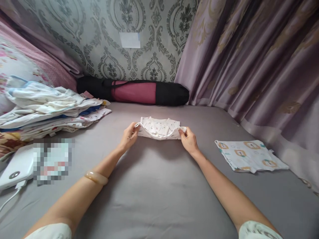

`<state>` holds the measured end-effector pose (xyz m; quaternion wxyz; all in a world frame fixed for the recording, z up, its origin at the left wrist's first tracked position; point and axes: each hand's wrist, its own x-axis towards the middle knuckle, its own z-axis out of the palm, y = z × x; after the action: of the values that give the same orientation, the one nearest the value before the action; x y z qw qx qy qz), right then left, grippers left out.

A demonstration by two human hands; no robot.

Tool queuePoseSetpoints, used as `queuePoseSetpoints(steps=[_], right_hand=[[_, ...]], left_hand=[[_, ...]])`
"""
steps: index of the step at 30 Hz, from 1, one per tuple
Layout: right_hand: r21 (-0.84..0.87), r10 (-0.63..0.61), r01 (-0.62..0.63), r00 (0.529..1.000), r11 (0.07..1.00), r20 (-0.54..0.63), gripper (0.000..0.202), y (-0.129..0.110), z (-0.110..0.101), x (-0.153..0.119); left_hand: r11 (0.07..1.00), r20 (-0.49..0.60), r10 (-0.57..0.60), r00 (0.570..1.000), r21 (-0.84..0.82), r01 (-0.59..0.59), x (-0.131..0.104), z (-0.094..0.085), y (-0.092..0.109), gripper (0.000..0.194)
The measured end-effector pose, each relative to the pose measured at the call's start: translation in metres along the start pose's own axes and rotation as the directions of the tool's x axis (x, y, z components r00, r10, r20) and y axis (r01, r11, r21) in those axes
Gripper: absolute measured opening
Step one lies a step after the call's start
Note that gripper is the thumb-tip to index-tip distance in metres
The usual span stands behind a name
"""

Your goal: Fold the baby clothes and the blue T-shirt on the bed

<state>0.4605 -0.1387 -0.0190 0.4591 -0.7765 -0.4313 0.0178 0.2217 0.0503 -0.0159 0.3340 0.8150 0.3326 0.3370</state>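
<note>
A small white garment [159, 127] with a fine printed pattern lies partly folded on the grey sheet, straight ahead. My left hand [129, 134] pinches its near left corner, and my right hand [188, 139] grips the near right corner. Between the two hands the near edge is lifted and sags in the middle. Its far part rests flat on the bed. What kind of garment it is, I cannot make out for sure.
A folded white cloth with orange prints [250, 155] lies at the right. Piled clothes [50, 106] stand at the left, with a white power bank [18, 167], its cable and a blurred-out item nearer. A black and pink roll bag [134, 92] lies along the wall beside purple curtains [224, 56].
</note>
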Motion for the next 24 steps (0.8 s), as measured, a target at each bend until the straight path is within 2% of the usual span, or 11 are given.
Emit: queuePoseSetpoints(steps=[3,8,14,18,24], right_hand=[[-0.048,0.000,-0.002,0.999,0.999,-0.054,0.027,0.000,0.009,0.014],[-0.154,0.033,-0.047,0.995,0.987,-0.093,0.028,0.003,0.020,0.043],[-0.361,0.178,-0.177,0.984,0.916,-0.030,0.029,0.015,0.034,0.069],[-0.413,0.271,-0.242,0.962,0.878,0.012,0.028,0.020,0.040,0.073],[-0.421,0.323,-0.299,0.946,0.856,-0.016,0.029,0.017,0.041,0.075]], left_hand=[[1.000,-0.081,-0.024,0.996,0.005,0.024,0.014,0.012,0.002,0.029],[0.998,-0.151,-0.063,0.987,0.006,0.064,0.045,0.030,-0.002,0.030],[0.967,-0.110,-0.183,0.977,0.162,0.199,0.078,0.048,-0.026,0.029],[0.916,-0.104,-0.265,0.959,0.285,0.284,0.087,0.055,-0.034,0.027],[0.858,-0.110,-0.341,0.934,0.370,0.357,0.088,0.054,-0.028,0.029]])
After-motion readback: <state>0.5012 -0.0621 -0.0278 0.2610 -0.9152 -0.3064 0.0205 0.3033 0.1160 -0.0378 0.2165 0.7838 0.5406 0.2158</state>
